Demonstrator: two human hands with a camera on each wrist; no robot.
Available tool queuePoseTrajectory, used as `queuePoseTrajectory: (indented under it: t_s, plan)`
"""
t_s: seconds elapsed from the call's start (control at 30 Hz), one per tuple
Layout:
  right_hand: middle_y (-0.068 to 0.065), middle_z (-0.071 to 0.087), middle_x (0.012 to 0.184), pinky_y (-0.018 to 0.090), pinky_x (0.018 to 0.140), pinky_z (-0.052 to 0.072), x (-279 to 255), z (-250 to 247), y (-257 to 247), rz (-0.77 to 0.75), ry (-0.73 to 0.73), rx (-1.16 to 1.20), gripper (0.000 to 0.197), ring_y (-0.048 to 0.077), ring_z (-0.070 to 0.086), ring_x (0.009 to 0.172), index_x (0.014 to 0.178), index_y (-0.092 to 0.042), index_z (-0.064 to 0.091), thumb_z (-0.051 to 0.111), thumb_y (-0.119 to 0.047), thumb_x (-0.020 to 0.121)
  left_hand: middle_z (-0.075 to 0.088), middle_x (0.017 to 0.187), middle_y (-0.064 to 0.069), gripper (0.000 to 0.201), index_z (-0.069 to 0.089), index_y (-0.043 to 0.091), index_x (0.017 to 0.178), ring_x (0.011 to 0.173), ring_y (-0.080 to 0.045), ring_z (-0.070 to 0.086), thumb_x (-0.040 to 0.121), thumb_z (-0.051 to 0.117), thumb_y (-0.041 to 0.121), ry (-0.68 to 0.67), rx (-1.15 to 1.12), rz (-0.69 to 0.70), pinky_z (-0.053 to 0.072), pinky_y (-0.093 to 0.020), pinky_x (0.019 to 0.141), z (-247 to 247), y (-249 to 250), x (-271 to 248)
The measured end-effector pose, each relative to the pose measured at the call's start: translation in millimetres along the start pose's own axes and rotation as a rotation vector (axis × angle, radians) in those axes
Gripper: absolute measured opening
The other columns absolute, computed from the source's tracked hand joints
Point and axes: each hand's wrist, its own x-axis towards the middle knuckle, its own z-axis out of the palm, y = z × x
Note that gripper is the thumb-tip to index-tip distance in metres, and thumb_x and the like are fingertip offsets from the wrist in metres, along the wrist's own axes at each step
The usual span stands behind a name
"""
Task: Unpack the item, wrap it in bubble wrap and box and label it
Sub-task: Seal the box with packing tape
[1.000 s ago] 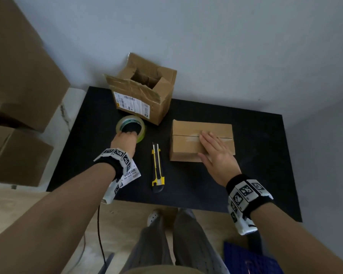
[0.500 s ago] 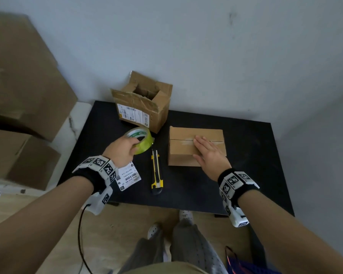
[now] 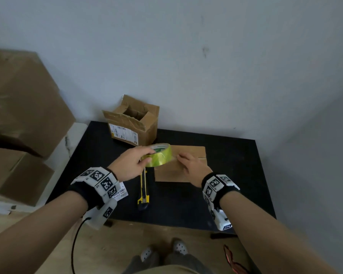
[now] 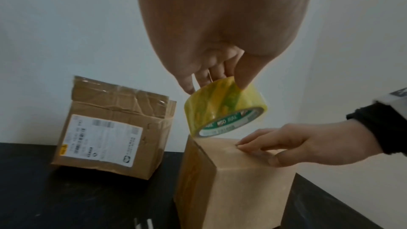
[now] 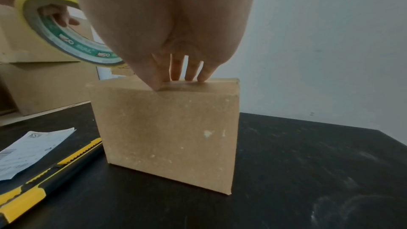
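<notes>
A closed brown cardboard box (image 3: 194, 171) stands on the black table (image 3: 236, 175). My right hand (image 3: 188, 163) rests on the box top with its fingertips (image 5: 176, 77) pressing along the seam. My left hand (image 3: 133, 163) grips a yellow-green tape roll (image 3: 159, 155), thumb on its outer face and fingers through the core. The roll (image 4: 224, 109) hangs tilted just above the box's top left edge (image 4: 198, 138), close to the right hand's fingers (image 4: 253, 145). In the right wrist view the roll (image 5: 55, 29) sits at the upper left of the box (image 5: 167, 131).
An opened, torn cardboard box (image 3: 133, 125) with a shipping label stands at the table's back left. A yellow and black utility knife (image 3: 144, 188) lies left of the closed box, with a loose printed label (image 5: 28, 149) beside it. Large cartons (image 3: 18, 119) are stacked to the left.
My left hand picked the tape roll up off the table and carried it right, up to the closed box's top left edge. The right hand stayed on the box top.
</notes>
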Motion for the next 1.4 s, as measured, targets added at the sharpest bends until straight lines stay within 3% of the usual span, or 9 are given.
queuePoseTrajectory:
  t_s: [0.17, 0.27, 0.4, 0.63, 0.73, 0.83, 1.1, 1.27, 1.4]
  plan:
    - [0.000, 0.027, 0.153, 0.033, 0.115, 0.026, 2.3, 6.9, 8.7, -0.040, 0.030, 0.194, 0.056, 0.022, 0.030, 0.138, 0.145, -0.014, 0.036, 0.045, -0.001, 0.090, 0.057, 0.104, 0.007, 0.025, 0.060, 0.014, 0.116, 0.096, -0.007, 0.052, 0.094, 0.049, 0.008, -0.087, -0.086, 0.006, 0.039, -0.016, 0.081, 9.2, 17.2, 26.5]
    - [0.000, 0.028, 0.153, 0.027, 0.115, 0.023, 4.2, 5.6, 10.6, -0.007, 0.013, 0.350, 0.061, 0.019, 0.029, 0.139, 0.143, -0.014, 0.038, 0.046, 0.006, 0.086, 0.060, 0.106, 0.003, 0.024, 0.060, 0.015, 0.115, 0.098, -0.011, 0.055, 0.095, 0.047, 0.008, -0.099, -0.139, -0.024, 0.041, -0.022, 0.082, 11.3, 17.2, 36.7]
    - [0.005, 0.038, 0.148, 0.031, 0.113, 0.026, 6.0, -0.3, 9.8, 0.101, 0.013, 0.608, 0.059, 0.022, 0.032, 0.138, 0.136, -0.012, 0.049, 0.043, 0.012, 0.082, 0.059, 0.103, -0.001, 0.023, 0.058, 0.015, 0.114, 0.097, -0.015, 0.055, 0.096, 0.044, 0.009, -0.109, -0.146, -0.063, 0.042, -0.029, 0.083, 9.0, 15.2, 46.2]
    - [0.007, 0.057, 0.131, 0.018, 0.080, 0.034, 1.3, -24.8, 3.8, 0.323, 0.067, 1.063, 0.030, 0.012, 0.047, 0.110, 0.117, -0.003, 0.065, 0.049, -0.015, 0.095, 0.060, 0.098, -0.003, 0.019, 0.057, 0.019, 0.107, 0.093, -0.019, 0.056, 0.097, 0.043, 0.009, -0.113, -0.160, -0.038, 0.043, -0.037, 0.084, 10.3, 10.8, 54.8]
    - [0.006, 0.062, 0.123, 0.019, 0.085, 0.030, -0.2, -27.0, 4.0, 0.325, 0.082, 1.056, 0.024, 0.008, 0.049, 0.102, 0.090, -0.007, 0.071, 0.049, -0.016, 0.096, 0.060, 0.099, -0.007, 0.019, 0.057, 0.013, 0.109, 0.094, -0.021, 0.056, 0.097, 0.043, 0.009, -0.104, -0.147, -0.014, 0.043, -0.037, 0.084, 12.4, 11.3, 58.0]
    - [0.000, 0.062, 0.107, 0.015, 0.078, 0.032, -1.5, -28.3, 3.4, 0.307, 0.090, 1.064, 0.028, -0.003, 0.049, 0.086, 0.073, -0.016, 0.066, 0.049, -0.016, 0.096, 0.059, 0.099, -0.006, 0.019, 0.057, 0.012, 0.110, 0.093, -0.021, 0.055, 0.097, 0.043, 0.010, -0.111, -0.137, 0.010, 0.042, -0.036, 0.083, 15.3, 13.0, 60.8]
    - [0.007, 0.061, 0.123, 0.010, 0.070, 0.034, 2.9, -27.5, 3.1, 0.303, 0.075, 1.029, 0.021, 0.010, 0.050, 0.100, 0.072, -0.014, 0.063, 0.055, -0.011, 0.091, 0.058, 0.092, -0.004, 0.013, 0.053, 0.019, 0.101, 0.087, -0.020, 0.056, 0.098, 0.042, 0.014, -0.177, -0.161, -0.017, 0.044, -0.039, 0.080, 14.3, 12.2, 59.3]
    - [0.010, 0.063, 0.121, 0.009, 0.071, 0.037, 8.1, -22.5, 4.9, 0.313, 0.118, 1.003, 0.019, 0.007, 0.052, 0.094, 0.079, -0.010, 0.064, 0.052, -0.012, 0.093, 0.064, 0.094, -0.001, 0.006, 0.061, 0.019, 0.095, 0.089, -0.015, 0.061, 0.089, 0.059, 0.019, -0.341, -0.191, -0.039, 0.050, -0.034, 0.080, 17.2, 17.5, 49.6]
    - [0.010, 0.064, 0.113, 0.010, 0.071, 0.037, 8.2, -19.5, 6.5, 0.324, 0.141, 0.985, 0.025, 0.011, 0.052, 0.097, 0.104, 0.003, 0.065, 0.051, -0.014, 0.094, 0.059, 0.079, 0.004, 0.012, 0.057, 0.020, 0.076, 0.077, -0.010, 0.057, 0.087, 0.062, 0.021, -0.353, -0.026, 0.052, 0.048, -0.030, 0.071, 30.6, 21.6, 39.6]
